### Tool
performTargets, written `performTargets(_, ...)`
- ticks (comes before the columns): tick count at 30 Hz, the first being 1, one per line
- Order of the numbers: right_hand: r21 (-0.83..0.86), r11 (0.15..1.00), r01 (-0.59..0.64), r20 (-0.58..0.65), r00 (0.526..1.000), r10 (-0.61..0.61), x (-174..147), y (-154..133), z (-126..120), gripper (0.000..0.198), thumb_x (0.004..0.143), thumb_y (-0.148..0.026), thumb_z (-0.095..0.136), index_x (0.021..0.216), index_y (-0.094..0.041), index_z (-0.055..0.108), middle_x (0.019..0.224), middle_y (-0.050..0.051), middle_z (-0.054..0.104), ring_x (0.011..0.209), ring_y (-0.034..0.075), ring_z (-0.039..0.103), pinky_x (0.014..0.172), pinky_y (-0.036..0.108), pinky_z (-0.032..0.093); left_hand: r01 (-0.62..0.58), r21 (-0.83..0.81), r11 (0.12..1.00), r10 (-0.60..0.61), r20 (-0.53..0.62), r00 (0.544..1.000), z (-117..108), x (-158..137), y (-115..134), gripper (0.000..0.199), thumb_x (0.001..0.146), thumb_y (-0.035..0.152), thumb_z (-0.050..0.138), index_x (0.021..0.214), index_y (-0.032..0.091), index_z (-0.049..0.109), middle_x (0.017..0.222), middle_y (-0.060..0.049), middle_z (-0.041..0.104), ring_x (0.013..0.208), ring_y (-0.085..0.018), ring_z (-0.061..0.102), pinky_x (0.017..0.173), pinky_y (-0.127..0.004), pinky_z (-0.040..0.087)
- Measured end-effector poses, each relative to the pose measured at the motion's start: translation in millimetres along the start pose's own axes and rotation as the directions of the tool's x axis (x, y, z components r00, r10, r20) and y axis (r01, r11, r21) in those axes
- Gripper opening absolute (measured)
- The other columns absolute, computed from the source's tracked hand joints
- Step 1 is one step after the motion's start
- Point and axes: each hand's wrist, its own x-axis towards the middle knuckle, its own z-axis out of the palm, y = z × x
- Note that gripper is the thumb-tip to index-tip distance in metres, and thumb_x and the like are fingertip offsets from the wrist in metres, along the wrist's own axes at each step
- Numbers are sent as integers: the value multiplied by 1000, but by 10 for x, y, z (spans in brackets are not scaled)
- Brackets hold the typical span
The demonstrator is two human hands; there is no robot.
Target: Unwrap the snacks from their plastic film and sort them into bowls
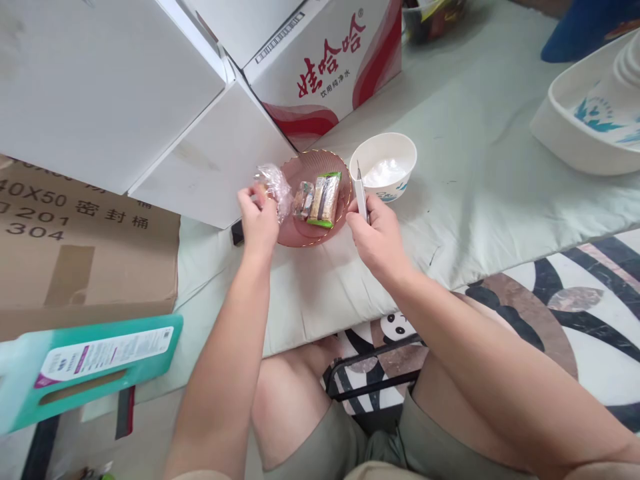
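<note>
My left hand [259, 212] is closed in a pinch on a crinkled clear plastic bag [279, 185] over the left rim of the pink glass plate [293, 235]. What the bag holds, if anything, is hard to make out. Fingers wrapped round it, my right hand [377, 233] grips a white craft knife [361, 193], its thin pointed tip upward. On the plate lie a snack in a clear and green wrapper [325, 199] and a smaller wrapped snack [303, 199]. A white paper bowl [395, 152] with clear plastic inside stands just beyond my right hand.
White cartons [190, 143] rise behind and left of the plate, one with red print [330, 73]. A brown carton [90, 267] and a teal jug [110, 363] are at left. A white oval tub [565, 127] stands at right on the pale cloth [480, 180].
</note>
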Motion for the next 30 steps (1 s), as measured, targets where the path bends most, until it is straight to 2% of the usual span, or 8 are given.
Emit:
performTargets(2,-20,1000,8,2,1000,-8,0,22,18,5,75,-21,50,72,-23,48,66,-5,48,65,13,43,64,30,35,56,-254,966,-63,-18,998,-98,-173,118,33,69,23,68,95,25,48,93,0,63,93,-19,65,81,-30,50)
performTargets(5,-47,999,7,14,1000,-6,-25,53,60,4,76,-21,51,74,-23,49,67,-5,49,65,13,44,63,29,35,216,-527,822,-177,125,976,-262,-501,232,31,64,20,60,94,25,56,101,-2,69,94,-20,66,78,-30,53)
performTargets(10,-67,997,25,155,988,-14,-226,44,182,6,80,-26,53,76,-24,48,61,-6,46,58,12,42,58,28,34,410,-628,661,-385,184,904,-539,-962,-39,35,63,26,57,96,20,67,84,-6,72,80,-22,68,71,-32,57)
performTargets(13,-134,990,47,297,955,-5,-423,53,295,9,82,-27,53,75,-24,47,57,-8,45,54,11,41,57,28,34,462,-635,619,-421,228,878,-737,-1132,-315,43,64,33,58,103,19,70,90,-8,75,81,-23,70,71,-35,59)
performTargets(17,-269,963,13,424,899,106,-663,141,482,10,83,-24,52,73,-24,49,59,-6,50,57,11,47,59,27,37,497,-570,654,-367,335,868,-987,-1233,-520,62,71,61,55,120,24,66,117,-12,74,108,-33,70,87,-49,58)
performTargets(20,-344,939,2,502,846,182,-785,220,622,10,82,-24,51,72,-24,49,60,-5,51,58,12,49,59,27,37,466,-500,730,-321,350,880,-1071,-1191,-615,74,71,75,53,125,24,62,123,-15,71,117,-38,66,94,-55,55)
performTargets(25,-438,899,1,541,799,263,-870,326,803,13,85,-31,51,75,-23,51,58,-5,49,56,13,47,57,28,37,424,-520,741,-314,290,904,-1068,-1006,-862,59,69,53,77,117,23,59,117,-11,71,108,-30,69,96,-47,54)
performTargets(30,-453,892,-11,601,735,314,-887,484,909,21,93,-39,46,81,-23,52,58,-5,50,55,13,46,57,29,37,345,-495,798,-260,234,937,-1115,-915,-1055,57,72,46,82,118,27,54,118,-6,68,110,-26,68,95,-41,55)
